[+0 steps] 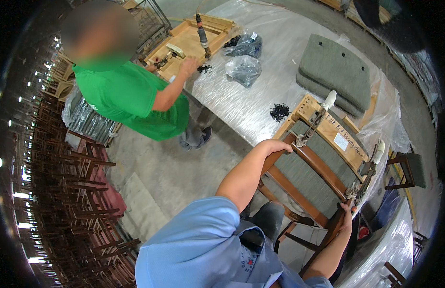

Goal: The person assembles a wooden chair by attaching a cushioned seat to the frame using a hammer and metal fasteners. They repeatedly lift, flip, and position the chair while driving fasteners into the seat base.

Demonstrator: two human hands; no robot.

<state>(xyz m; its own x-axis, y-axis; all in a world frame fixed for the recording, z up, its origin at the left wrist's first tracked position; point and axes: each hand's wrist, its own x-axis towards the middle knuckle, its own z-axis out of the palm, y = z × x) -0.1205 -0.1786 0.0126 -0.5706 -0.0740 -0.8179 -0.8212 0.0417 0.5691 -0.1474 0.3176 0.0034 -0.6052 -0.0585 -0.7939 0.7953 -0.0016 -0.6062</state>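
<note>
A brown wooden chair frame (322,172) leans against the front of the plastic-covered table (217,96), its upper end at a light wooden jig (345,137). Grey upholstery (299,189) shows between its rails. My left hand (278,145) is closed around the frame's left post, close to a toggle clamp (312,126) with a white handle. On the opposite side, my right hand (346,215) grips the right post, just below a second toggle clamp (370,168). Grey upholstered pads (334,69) lie stacked behind the jig. A heap of small black pieces (280,112) sits left of it.
A co-worker in a green shirt (124,103) stands at the table's left end, at another wooden jig (215,23) with a power screwdriver (201,36). Plastic bags (244,70) lie nearby. Stacked wooden chair frames (83,201) line the left; a dark-framed chair (413,170) stands at right.
</note>
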